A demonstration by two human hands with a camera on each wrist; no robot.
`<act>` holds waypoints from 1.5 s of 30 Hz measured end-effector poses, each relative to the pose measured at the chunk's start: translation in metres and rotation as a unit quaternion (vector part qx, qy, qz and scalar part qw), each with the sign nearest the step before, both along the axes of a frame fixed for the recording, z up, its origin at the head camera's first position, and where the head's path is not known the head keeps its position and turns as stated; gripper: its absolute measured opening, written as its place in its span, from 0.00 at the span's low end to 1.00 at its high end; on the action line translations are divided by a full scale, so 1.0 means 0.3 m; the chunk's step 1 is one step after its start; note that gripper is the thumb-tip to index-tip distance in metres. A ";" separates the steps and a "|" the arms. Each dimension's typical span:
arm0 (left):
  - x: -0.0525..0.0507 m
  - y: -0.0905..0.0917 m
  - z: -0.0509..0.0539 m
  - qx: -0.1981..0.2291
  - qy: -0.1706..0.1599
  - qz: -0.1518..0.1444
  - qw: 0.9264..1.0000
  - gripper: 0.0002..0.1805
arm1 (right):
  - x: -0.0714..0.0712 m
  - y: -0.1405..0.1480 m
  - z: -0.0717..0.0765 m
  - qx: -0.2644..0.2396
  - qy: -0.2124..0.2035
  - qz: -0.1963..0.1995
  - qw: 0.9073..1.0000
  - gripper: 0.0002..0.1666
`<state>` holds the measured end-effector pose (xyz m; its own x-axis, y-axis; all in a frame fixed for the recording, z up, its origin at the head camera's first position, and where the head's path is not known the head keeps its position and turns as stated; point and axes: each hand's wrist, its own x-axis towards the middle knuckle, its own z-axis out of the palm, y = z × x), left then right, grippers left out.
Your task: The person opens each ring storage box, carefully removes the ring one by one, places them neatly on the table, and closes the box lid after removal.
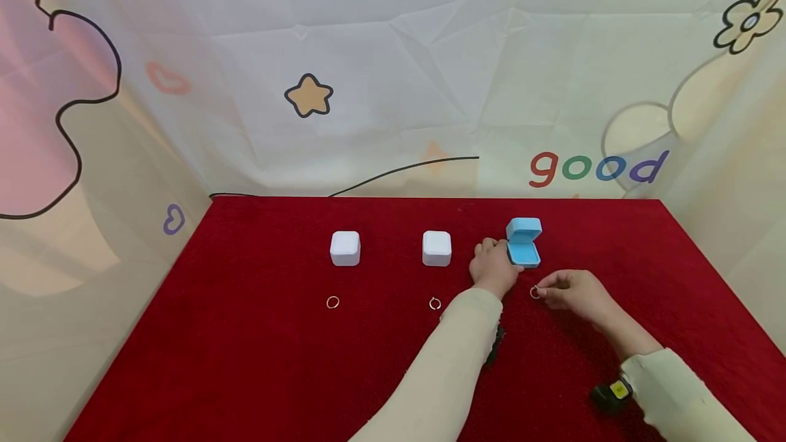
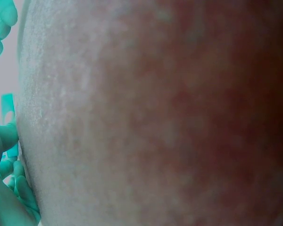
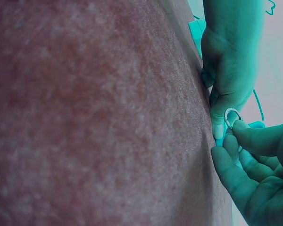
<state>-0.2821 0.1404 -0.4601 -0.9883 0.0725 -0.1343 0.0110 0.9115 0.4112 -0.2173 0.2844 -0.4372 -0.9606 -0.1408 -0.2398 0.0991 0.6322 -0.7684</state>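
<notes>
A light blue ring box [image 1: 523, 253] stands with its lid raised on the red cloth. My left hand [image 1: 493, 266] holds it at its left side, the thumb along the front edge. To the right and nearer, my right hand [image 1: 571, 290] pinches a ring [image 1: 534, 292] between thumb and fingertips, just in front of the box. In the right wrist view the ring [image 3: 232, 117] stands up from the fingertips and looks beaded along its band. The left wrist view is mostly filled by the cloth, with part of the left hand [image 2: 4, 197] at its edge.
Two closed white boxes, one at left [image 1: 345, 249] and one in the middle [image 1: 437, 249], stand left of the blue one. A gold-toned ring [image 1: 333, 302] and a silvery ring [image 1: 434, 303] lie before them. A printed curtain [image 1: 393, 87] hangs behind the red-covered table [image 1: 245, 360].
</notes>
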 end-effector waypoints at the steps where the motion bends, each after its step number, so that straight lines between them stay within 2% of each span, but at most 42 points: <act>1: 0.001 0.000 0.001 -0.002 0.000 0.000 1.000 0.29 | 0.002 0.001 -0.001 -0.001 0.000 0.000 1.000 0.13; 10: 0.002 0.000 -0.006 -0.001 0.000 -0.001 1.000 0.30 | 0.015 0.016 -0.015 0.006 0.002 0.008 1.000 0.13; 20: -0.018 0.006 -0.021 0.003 0.005 0.001 1.000 0.28 | 0.020 0.024 -0.020 0.004 -0.005 0.015 1.000 0.14; 34: -0.010 0.002 -0.011 -0.004 -0.002 -0.004 1.000 0.30 | 0.025 0.027 -0.021 -0.003 -0.019 0.014 1.000 0.15; 45: -0.007 -0.001 -0.014 0.004 0.007 -0.002 1.000 0.29 | 0.020 0.032 -0.029 0.002 -0.022 0.019 1.000 0.14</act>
